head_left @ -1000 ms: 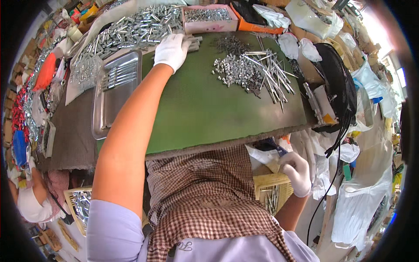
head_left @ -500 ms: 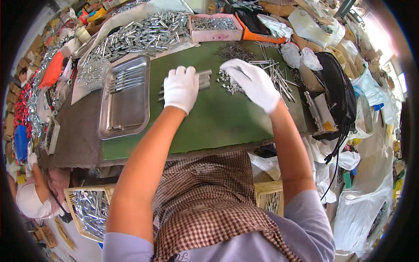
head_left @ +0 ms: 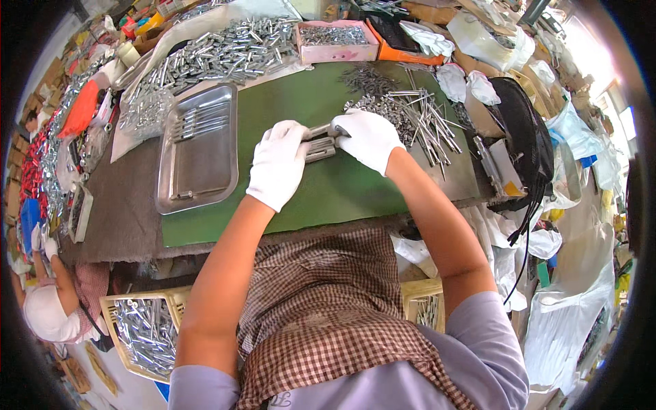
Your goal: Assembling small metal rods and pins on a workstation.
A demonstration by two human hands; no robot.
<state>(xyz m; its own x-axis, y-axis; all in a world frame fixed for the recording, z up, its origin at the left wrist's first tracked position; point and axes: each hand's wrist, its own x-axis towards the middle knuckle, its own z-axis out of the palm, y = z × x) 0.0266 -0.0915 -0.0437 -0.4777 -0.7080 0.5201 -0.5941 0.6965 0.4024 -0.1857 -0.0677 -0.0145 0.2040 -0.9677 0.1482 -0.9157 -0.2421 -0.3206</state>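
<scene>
My left hand (head_left: 279, 164), in a white glove, rests on the green mat (head_left: 342, 191) and touches a small row of grey metal tubes (head_left: 320, 147). Beside it my gloved right hand (head_left: 369, 137) pinches one end of the same tubes. A loose heap of thin metal rods and small parts (head_left: 410, 116) lies just right of my right hand. A steel tray (head_left: 198, 147) holding a few tubes sits on the mat to the left of my left hand.
A big pile of metal tubes (head_left: 219, 55) and a pink box of small parts (head_left: 335, 41) line the table's far edge. A black bag (head_left: 519, 143) stands at the right. Crates of tubes (head_left: 140, 335) sit below the table beside another person (head_left: 51, 307).
My left hand came back from the far pile to the mat's middle. My right hand rose from below the table edge, and both hands have closed in on the row of tubes.
</scene>
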